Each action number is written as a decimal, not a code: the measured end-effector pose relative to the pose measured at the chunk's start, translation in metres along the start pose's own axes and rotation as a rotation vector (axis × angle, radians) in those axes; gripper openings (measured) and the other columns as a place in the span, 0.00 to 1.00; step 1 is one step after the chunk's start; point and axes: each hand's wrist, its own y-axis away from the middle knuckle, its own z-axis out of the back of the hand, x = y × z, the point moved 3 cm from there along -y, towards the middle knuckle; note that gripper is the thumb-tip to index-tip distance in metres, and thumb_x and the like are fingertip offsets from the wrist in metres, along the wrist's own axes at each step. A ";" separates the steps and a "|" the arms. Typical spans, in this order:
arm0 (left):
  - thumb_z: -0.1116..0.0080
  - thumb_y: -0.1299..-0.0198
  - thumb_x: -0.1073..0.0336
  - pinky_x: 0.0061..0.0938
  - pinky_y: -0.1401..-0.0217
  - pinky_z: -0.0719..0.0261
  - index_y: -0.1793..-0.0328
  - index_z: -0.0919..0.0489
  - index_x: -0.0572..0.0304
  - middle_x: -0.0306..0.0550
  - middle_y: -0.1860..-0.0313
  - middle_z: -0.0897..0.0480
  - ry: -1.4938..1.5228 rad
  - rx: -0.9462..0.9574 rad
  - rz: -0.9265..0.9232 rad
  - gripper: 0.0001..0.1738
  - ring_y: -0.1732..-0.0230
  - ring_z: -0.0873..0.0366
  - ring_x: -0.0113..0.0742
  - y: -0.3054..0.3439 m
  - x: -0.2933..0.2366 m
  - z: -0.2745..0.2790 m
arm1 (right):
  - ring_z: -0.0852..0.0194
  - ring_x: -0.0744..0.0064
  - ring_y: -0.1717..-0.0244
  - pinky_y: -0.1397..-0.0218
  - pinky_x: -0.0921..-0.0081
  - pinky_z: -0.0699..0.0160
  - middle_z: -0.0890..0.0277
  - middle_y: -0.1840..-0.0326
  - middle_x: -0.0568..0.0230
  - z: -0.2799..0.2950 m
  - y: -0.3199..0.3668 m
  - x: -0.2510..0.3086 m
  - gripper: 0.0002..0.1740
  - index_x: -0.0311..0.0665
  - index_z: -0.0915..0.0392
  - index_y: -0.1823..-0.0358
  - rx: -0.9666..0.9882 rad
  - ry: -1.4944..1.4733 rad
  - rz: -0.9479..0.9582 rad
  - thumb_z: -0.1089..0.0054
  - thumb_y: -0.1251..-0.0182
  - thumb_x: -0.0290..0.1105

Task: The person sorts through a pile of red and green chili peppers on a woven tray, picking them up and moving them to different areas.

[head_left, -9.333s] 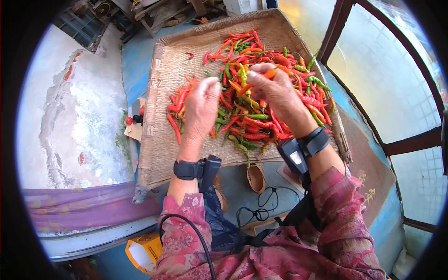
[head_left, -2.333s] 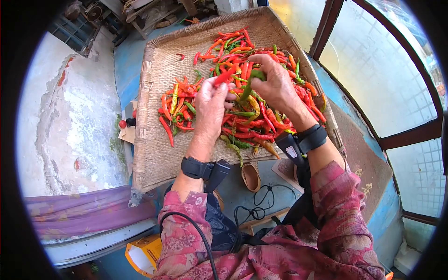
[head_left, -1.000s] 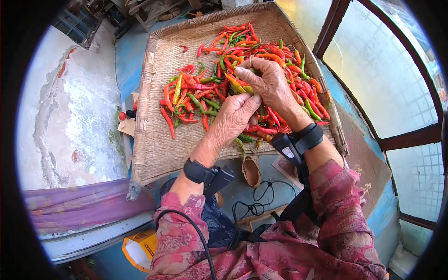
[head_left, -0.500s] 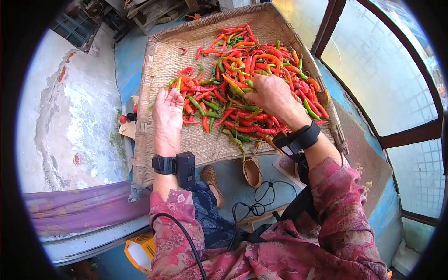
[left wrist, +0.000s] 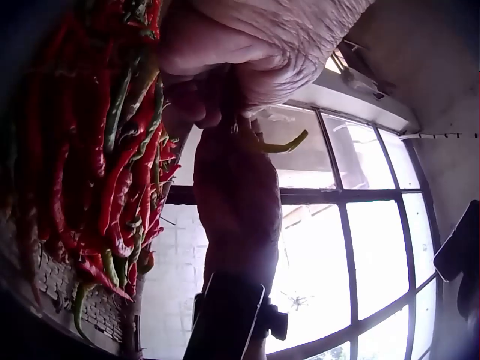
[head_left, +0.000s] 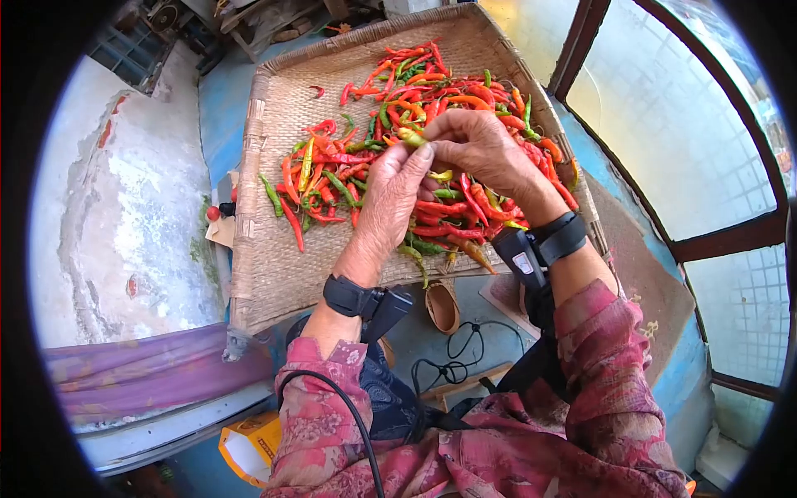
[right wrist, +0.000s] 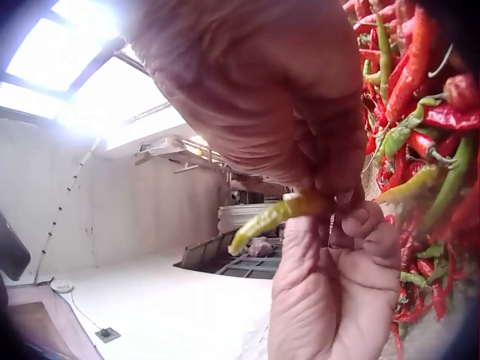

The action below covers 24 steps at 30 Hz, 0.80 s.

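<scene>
Both hands meet over the pile of peppers [head_left: 452,220] in the head view. The left hand [head_left: 386,199] pinches a yellow-green pepper [head_left: 411,136] between thumb and fingers, and the right hand [head_left: 494,162] grips it from the other side. In the right wrist view the pepper [right wrist: 270,220] sticks out between the touching fingertips of the right hand [right wrist: 255,90] and the left hand [right wrist: 334,292]. The left wrist view shows a curved pepper end [left wrist: 286,144] below the left hand [left wrist: 255,49]. Fingers hide the pepper's held part.
A woven tray [head_left: 270,282] bears red, orange and green peppers, with a smaller heap [head_left: 332,174] at its left. A green pepper [head_left: 271,196] lies at that heap's edge. Below are a shoe [head_left: 442,307] and a black cable [head_left: 452,371]; windows [head_left: 677,141] stand right.
The left hand has come right from the tray's left side to meet the right hand. A green pepper now lies left of the smaller heap. The hands now hold a yellow-green pepper.
</scene>
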 end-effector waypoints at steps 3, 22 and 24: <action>0.43 0.36 0.58 0.15 0.72 0.29 0.54 0.25 0.58 0.35 0.69 0.22 0.049 -0.118 -0.032 0.13 0.72 0.28 0.19 -0.006 0.003 0.012 | 0.25 0.82 0.72 0.70 0.83 0.25 0.23 0.72 0.67 0.001 0.000 0.006 0.09 0.29 0.23 0.60 -0.043 0.044 0.054 0.43 0.35 0.29; 0.45 0.36 0.56 0.25 0.63 0.23 0.51 0.28 0.62 0.44 0.63 0.22 0.391 -0.676 -0.210 0.17 0.66 0.24 0.29 -0.001 -0.013 0.093 | 0.22 0.52 0.73 0.66 0.61 0.23 0.24 0.78 0.46 0.011 -0.009 -0.008 0.10 0.30 0.23 0.76 -0.368 0.676 0.124 0.44 0.49 0.32; 0.46 0.35 0.58 0.24 0.63 0.23 0.52 0.26 0.63 0.44 0.63 0.21 0.337 -0.717 -0.280 0.15 0.66 0.24 0.28 0.000 -0.021 0.087 | 0.22 0.59 0.74 0.66 0.65 0.24 0.24 0.78 0.50 0.016 -0.003 0.007 0.12 0.29 0.23 0.74 -0.368 0.534 0.083 0.43 0.48 0.33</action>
